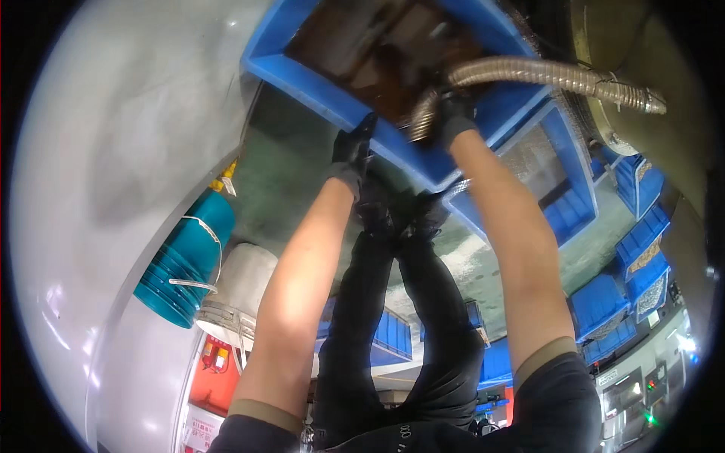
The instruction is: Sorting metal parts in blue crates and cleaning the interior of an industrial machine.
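Right hand (455, 113), gloved black, is closed around a ribbed metal hose (544, 75) at the near rim of the blue crate (362, 109) — hose end is dipped into the crate's dark contents. Left hand (352, 151), gloved, is clamped on that same rim. Teal stacked bins (185, 260) and a white bucket (242, 283) are seen well left of the crate — more blue crates (596, 302) to its right.

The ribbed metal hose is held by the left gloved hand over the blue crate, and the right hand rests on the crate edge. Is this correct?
Not quite. The head view shows the right hand gripping the ribbed metal hose over the blue crate, while the left hand rests on the crate edge.
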`<state>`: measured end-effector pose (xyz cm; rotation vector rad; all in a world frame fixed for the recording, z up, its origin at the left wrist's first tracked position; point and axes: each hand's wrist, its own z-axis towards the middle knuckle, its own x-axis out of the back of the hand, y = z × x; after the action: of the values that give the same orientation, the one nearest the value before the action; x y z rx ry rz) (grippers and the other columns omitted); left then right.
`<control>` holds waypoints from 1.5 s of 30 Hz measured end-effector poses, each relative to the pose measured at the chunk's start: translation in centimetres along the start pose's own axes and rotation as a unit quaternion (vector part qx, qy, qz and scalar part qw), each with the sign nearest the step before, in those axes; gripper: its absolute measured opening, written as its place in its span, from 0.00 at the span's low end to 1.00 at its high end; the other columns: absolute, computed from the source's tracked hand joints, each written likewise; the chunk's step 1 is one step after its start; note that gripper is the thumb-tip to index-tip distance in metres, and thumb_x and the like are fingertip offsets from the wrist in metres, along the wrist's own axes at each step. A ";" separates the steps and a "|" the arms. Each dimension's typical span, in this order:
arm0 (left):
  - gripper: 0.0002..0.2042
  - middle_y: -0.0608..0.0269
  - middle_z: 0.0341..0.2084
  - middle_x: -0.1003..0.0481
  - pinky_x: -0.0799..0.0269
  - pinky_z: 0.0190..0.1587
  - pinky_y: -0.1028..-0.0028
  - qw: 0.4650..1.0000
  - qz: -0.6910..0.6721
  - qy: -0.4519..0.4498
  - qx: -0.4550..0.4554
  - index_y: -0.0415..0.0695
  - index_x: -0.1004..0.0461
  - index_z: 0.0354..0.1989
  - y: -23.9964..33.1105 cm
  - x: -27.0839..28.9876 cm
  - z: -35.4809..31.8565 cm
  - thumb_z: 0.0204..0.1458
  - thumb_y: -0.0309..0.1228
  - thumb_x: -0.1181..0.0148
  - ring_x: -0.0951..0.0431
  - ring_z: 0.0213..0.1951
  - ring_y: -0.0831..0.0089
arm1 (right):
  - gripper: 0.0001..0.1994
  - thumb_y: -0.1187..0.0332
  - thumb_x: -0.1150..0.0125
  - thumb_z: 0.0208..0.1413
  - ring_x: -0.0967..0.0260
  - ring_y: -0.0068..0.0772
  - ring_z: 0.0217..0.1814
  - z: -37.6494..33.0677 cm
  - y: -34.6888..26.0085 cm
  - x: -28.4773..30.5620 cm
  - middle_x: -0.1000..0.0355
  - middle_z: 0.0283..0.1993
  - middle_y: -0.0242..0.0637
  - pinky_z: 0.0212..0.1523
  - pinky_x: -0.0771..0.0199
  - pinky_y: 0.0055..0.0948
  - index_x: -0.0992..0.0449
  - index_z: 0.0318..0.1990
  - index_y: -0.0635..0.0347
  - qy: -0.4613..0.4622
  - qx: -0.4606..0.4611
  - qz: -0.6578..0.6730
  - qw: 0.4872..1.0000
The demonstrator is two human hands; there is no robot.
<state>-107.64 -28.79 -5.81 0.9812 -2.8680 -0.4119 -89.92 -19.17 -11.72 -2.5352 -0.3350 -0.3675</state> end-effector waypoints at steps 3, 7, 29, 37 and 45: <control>0.20 0.60 0.37 0.27 0.30 0.42 0.69 0.995 -0.030 -0.012 -0.091 0.39 0.30 0.48 -0.4 3.9 2.3 0.47 0.30 0.34 0.29 0.40 0.68 | 0.29 0.48 0.44 0.54 0.33 0.43 0.52 -3.4 -1.5 -3.3 0.31 0.51 0.47 0.52 0.32 0.34 0.33 0.53 0.65 -0.063 0.109 0.066 0.990; 0.22 0.58 0.41 0.27 0.29 0.45 0.67 0.998 -0.049 -0.010 -0.039 0.36 0.32 0.51 -0.4 3.1 2.6 0.47 0.28 0.35 0.28 0.42 0.64 | 0.32 0.47 0.37 0.48 0.32 0.51 0.51 -3.6 -1.6 -1.2 0.29 0.48 0.53 0.52 0.33 0.39 0.31 0.50 0.67 -0.018 0.184 0.015 0.983; 0.19 0.58 0.35 0.25 0.28 0.37 0.66 0.996 -0.010 0.062 -0.064 0.35 0.28 0.44 -1.0 4.0 1.0 0.43 0.28 0.35 0.25 0.34 0.63 | 0.30 0.45 0.34 0.45 0.33 0.37 0.52 -13.5 -3.5 13.9 0.28 0.46 0.42 0.53 0.35 0.35 0.26 0.45 0.64 -0.249 0.092 -0.281 0.922; 0.22 0.60 0.39 0.26 0.27 0.40 0.66 0.994 -0.080 0.034 -0.068 0.41 0.32 0.50 -7.5 11.8 -0.4 0.44 0.26 0.35 0.26 0.38 0.64 | 0.23 0.51 0.38 0.50 0.29 0.44 0.45 -6.2 9.0 21.3 0.26 0.42 0.45 0.47 0.31 0.37 0.27 0.42 0.63 -0.095 0.188 -0.254 0.944; 0.24 0.60 0.38 0.26 0.27 0.39 0.66 0.990 -0.101 0.098 -0.031 0.41 0.28 0.47 -13.2 22.5 -5.8 0.38 0.31 0.30 0.25 0.37 0.64 | 0.17 0.60 0.37 0.51 0.28 0.38 0.47 -14.7 5.8 14.0 0.26 0.45 0.49 0.46 0.28 0.33 0.25 0.42 0.65 0.244 0.428 -0.323 0.808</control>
<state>-116.68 -53.89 -4.14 1.2323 -2.5761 -0.3921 -77.88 -29.87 1.94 -1.3173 -0.9159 -0.8680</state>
